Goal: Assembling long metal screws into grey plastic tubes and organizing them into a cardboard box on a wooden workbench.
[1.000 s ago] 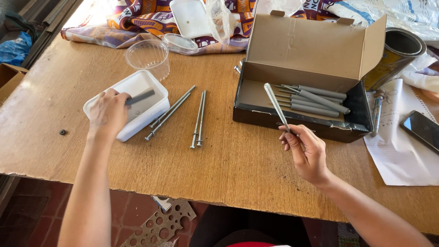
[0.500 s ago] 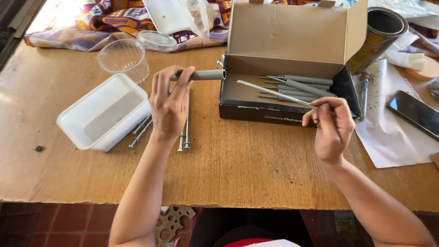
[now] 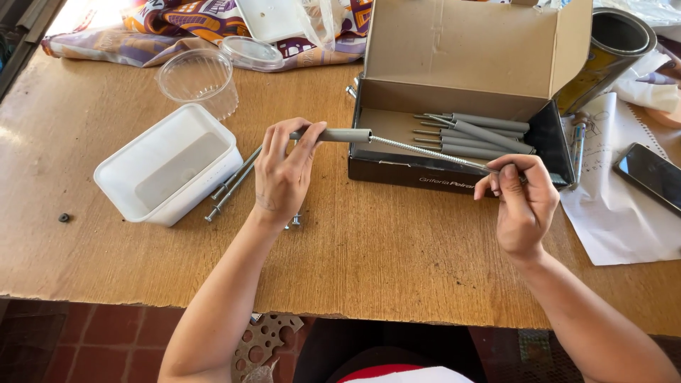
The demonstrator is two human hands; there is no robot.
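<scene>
Fitting step — left hand (image 3: 284,177) grips the grey sleeve (image 3: 340,135), right hand (image 3: 521,202) at three o'clock pinches the long screw (image 3: 425,150); next calls for steady alignment.

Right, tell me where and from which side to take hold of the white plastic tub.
Take the white plastic tub by the rim of a long wall, coming from above. It sits upright and open, and from here looks empty, so fingers can hook inside. The side away from the loose bolts is probably easiest, since they lie against its right edge. The left hand is nearest.

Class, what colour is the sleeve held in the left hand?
Grey sleeve, left hand; head view.
</scene>
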